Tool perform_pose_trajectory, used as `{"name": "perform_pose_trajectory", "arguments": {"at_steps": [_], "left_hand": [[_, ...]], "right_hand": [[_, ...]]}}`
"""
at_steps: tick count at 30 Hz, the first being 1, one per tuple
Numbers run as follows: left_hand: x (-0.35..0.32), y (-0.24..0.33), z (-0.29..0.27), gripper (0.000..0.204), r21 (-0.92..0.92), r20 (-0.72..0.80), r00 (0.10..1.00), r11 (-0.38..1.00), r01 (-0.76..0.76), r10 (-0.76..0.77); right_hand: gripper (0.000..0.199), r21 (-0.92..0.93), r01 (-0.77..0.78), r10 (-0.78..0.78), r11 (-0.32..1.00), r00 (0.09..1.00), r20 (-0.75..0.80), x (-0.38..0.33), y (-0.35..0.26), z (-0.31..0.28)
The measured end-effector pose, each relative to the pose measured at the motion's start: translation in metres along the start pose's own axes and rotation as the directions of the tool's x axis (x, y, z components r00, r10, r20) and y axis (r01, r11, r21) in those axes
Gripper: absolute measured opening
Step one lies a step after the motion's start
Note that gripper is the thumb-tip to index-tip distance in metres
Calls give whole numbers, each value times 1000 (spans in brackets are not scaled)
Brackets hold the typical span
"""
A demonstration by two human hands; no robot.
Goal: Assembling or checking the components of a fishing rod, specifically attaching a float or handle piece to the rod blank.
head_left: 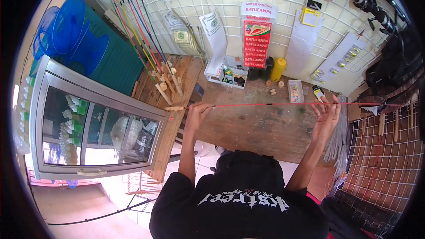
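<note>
A thin red fishing rod with a pale wooden handle stretches level from left to right above the workbench. Close to the handle, my left hand is closed around the rod. Farther along the shaft, my right hand has it lightly between fingers and thumb, palm showing and the other fingers loosely spread. The rod's thin end runs on past my right hand toward the wall grid on the right. A small black-and-yellow package lies just behind my right hand.
On the wooden workbench stand a white divided box, a yellow bottle and a white tray. Several rods with wooden handles lean at the left. A glass-fronted cabinet stands nearer; reels hang at the right.
</note>
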State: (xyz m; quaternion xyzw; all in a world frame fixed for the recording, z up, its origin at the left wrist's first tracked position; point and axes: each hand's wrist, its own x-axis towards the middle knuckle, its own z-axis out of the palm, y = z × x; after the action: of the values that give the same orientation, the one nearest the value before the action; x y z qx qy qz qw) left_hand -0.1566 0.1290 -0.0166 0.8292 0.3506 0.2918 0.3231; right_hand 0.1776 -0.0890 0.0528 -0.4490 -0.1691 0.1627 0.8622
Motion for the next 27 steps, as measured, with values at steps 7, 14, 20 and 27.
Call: {"name": "perform_pose_trajectory", "arguments": {"at_steps": [7, 14, 20, 27], "left_hand": [[18, 49, 11, 17, -108, -33, 999, 994, 23, -27], [38, 84, 35, 17, -277, -61, 998, 961, 5, -22], [50, 106, 59, 12, -414, -53, 999, 910, -31, 10], [65, 139, 81, 18, -520, 94, 995, 850, 88, -46]], "right_hand": [[36, -73, 24, -5, 997, 969, 246, 12, -17, 11], [34, -162, -121, 184, 979, 862, 472, 18, 4, 14], [33, -213, -189, 280, 959, 760, 586, 16, 34, 3], [38, -386, -140, 374, 912, 673, 639, 1, 79, -4]]}}
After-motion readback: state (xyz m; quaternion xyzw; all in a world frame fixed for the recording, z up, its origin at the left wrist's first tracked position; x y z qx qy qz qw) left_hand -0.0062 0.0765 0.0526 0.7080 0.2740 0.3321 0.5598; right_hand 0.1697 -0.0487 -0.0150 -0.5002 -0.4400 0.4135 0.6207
